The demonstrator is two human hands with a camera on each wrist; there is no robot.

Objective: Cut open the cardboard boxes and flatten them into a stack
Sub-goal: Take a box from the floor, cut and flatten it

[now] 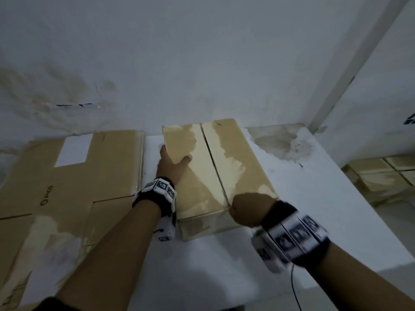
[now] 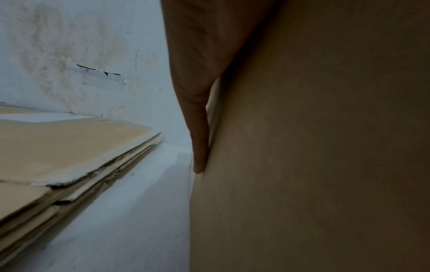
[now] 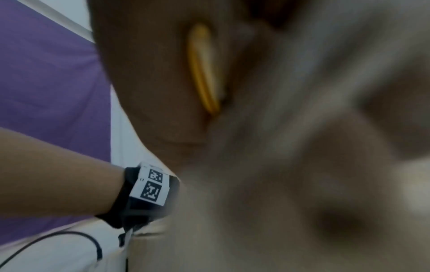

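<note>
On the white table [image 1: 314, 198], centre of the head view, sits a closed cardboard box [image 1: 235, 158], long axis running roughly 11 to 5 o'clock, a dark seam [image 1: 213, 158] down the middle of its top. Patches of pale torn tape cover the top face.

Left hand [image 1: 173, 162] lies on the box's left edge: thumb over the top, fingers [image 2: 200, 138] straight and flat against the side wall, per the left wrist view. Nothing pinched; a pressing hold.

Right hand [image 1: 249, 208] is clenched at the seam's near end, about 5 o'clock of the box. Right wrist view is badly blurred, but a yellow handle [image 3: 204, 73] shows inside the fist, probably a cutter; the blade is not visible.

At 9 o'clock of the box, close beside it, a stack of flattened cardboard [image 1: 78, 176] lies on the table, several layers thick. Off the table's edge at 3 o'clock, lower down, more boxes [image 1: 386, 173].
</note>
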